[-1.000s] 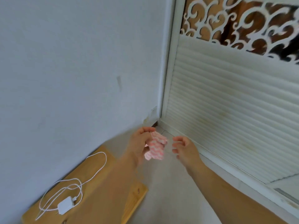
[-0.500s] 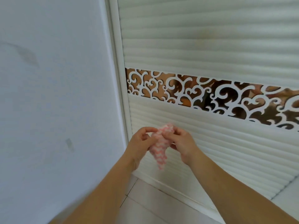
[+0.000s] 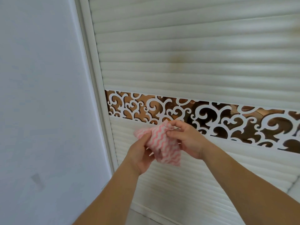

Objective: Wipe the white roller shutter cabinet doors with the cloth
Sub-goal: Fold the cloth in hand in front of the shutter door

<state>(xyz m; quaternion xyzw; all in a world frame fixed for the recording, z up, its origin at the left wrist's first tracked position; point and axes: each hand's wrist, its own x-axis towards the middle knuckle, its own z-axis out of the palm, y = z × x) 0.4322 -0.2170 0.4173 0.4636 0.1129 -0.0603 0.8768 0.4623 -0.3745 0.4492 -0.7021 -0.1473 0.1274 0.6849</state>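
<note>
A pink and white zigzag cloth (image 3: 159,142) hangs between both hands in front of the white roller shutter door (image 3: 186,46). My left hand (image 3: 139,155) grips its lower left part. My right hand (image 3: 186,137) pinches its top edge between thumb and fingers. The cloth is partly spread and does not clearly touch the slats. A yellowish stain (image 3: 176,60) shows on the upper slats. The lower slatted panel (image 3: 170,189) lies below the hands.
A band of white scrollwork over a bronze mirror (image 3: 227,117) crosses the door at hand height. The white door frame (image 3: 95,88) runs down the left side, with a plain pale wall (image 3: 40,103) beyond it. A small grey mark (image 3: 37,179) is on the wall.
The view has swung up from the floor and the wooden board to the door. My right hand took hold of the cloth, and both hands have pulled it wider apart.
</note>
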